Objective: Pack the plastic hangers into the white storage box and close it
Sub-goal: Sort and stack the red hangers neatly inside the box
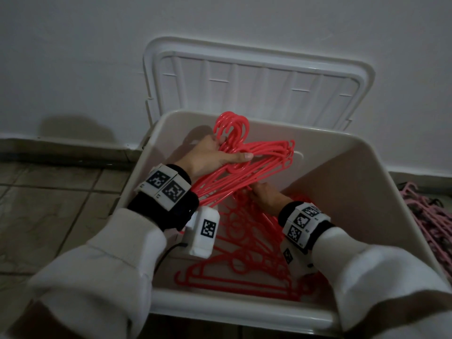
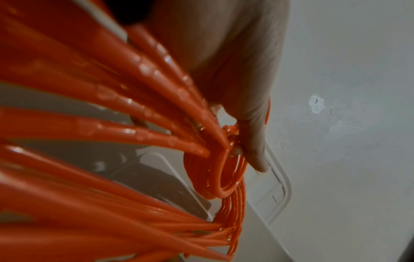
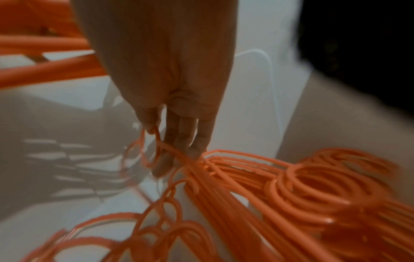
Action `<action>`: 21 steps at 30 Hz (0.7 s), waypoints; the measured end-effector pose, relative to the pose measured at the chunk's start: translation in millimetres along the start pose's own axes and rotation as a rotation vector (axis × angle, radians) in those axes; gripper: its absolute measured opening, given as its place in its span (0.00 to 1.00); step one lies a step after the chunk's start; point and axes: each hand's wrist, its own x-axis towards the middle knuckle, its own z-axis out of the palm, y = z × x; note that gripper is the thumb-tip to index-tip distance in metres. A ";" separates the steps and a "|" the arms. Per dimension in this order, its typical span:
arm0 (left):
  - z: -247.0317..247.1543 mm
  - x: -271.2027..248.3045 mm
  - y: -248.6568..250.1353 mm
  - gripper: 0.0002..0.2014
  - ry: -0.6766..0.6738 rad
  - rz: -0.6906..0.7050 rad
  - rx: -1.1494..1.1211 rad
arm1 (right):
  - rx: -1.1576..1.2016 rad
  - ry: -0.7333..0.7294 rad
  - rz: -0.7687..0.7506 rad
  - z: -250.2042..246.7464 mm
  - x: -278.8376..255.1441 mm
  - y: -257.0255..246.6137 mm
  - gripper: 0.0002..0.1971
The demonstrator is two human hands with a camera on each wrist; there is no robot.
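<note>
Glossy red hanger bundle [image 1: 266, 152] was gripped in left hand [image 1: 208, 155] over white box [image 1: 342, 182] — grip of right hand [image 1: 266, 198] was undetermined.

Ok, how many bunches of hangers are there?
3: red bunch in the left hand, loose red ones in the box, pink heap on the floor; more may be hidden.
</note>
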 end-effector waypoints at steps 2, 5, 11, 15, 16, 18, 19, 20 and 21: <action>-0.1 -0.2 0.2 0.16 -0.005 0.003 -0.005 | 0.035 0.036 -0.015 0.0 1.9 -0.1 0.17; 0.0 0.3 0.2 0.17 -0.008 0.000 0.002 | 0.050 0.025 -0.014 -3.7 3.0 0.6 0.17; 1.3 -1.4 2.9 0.11 -0.005 0.020 -0.001 | 0.194 -0.116 0.041 -21.6 -2.3 -3.1 0.11; 0.5 0.4 -0.2 0.18 0.009 0.014 0.011 | 0.238 -0.189 0.080 -22.8 -7.5 -6.7 0.15; 0.0 1.0 -1.0 0.19 0.010 0.010 0.010 | 0.224 -0.214 0.077 -24.0 -7.4 -7.3 0.13; 0.1 1.5 -1.9 0.19 0.006 0.011 0.012 | 0.166 -0.238 0.081 -26.7 -7.6 -8.4 0.11; 0.4 1.5 -1.8 0.19 0.004 0.015 0.016 | 0.116 -0.239 0.096 -27.6 -7.4 -7.4 0.12; 0.4 1.6 -1.9 0.19 0.003 0.017 0.020 | 0.064 -0.251 0.117 -27.9 -7.3 -6.1 0.14; 0.4 2.0 -2.1 0.19 0.002 0.018 0.023 | 0.010 -0.267 0.131 -28.2 -8.1 -5.1 0.15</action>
